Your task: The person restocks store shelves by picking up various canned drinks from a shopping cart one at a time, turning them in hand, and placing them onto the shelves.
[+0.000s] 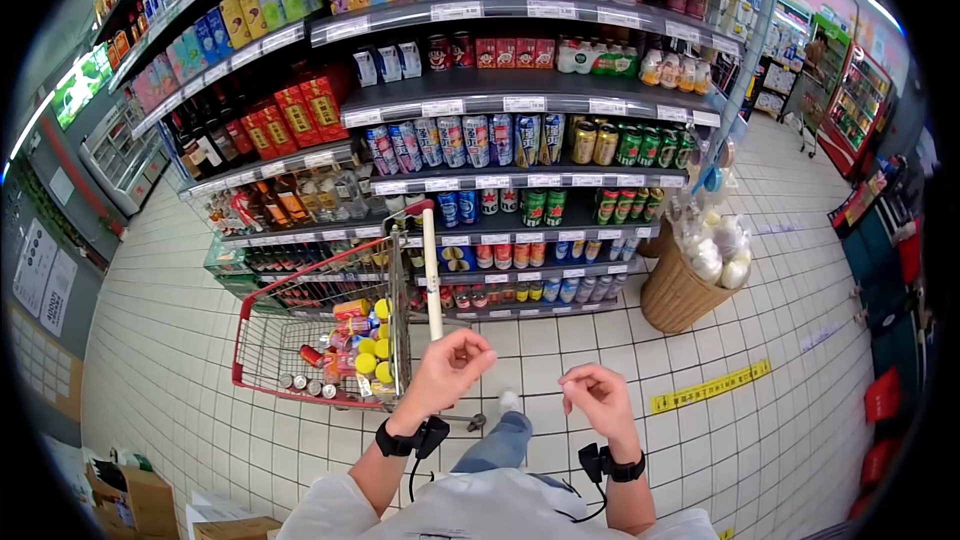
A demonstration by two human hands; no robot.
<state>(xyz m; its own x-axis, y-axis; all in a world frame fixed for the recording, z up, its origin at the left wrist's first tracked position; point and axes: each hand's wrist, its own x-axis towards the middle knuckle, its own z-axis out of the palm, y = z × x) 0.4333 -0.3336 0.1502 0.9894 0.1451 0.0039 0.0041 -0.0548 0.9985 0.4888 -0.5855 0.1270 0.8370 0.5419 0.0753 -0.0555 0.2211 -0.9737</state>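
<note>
My left hand (455, 368) is raised in front of me, its fingers loosely bent and nothing visible in them. It is just below the near end of the pale handle bar (432, 275) of a shopping cart (240, 340); I cannot tell if they touch. The cart stands to my left, with yellow-lidded containers (366, 363), a red can (311, 354) and several other cans (301, 382) in it. To the right, my right hand (600, 400) hangs in the air over the tiled floor, loosely bent, touching nothing. Both wrists wear black straps with small devices.
Ahead, store shelves (530, 105) hold drink cans, cartons and bottles. A wicker basket (685, 295) with white wrapped goods stands at their right end. A yellow strip (712, 386) lies on the floor. Cardboard boxes (150, 500) sit at the lower left.
</note>
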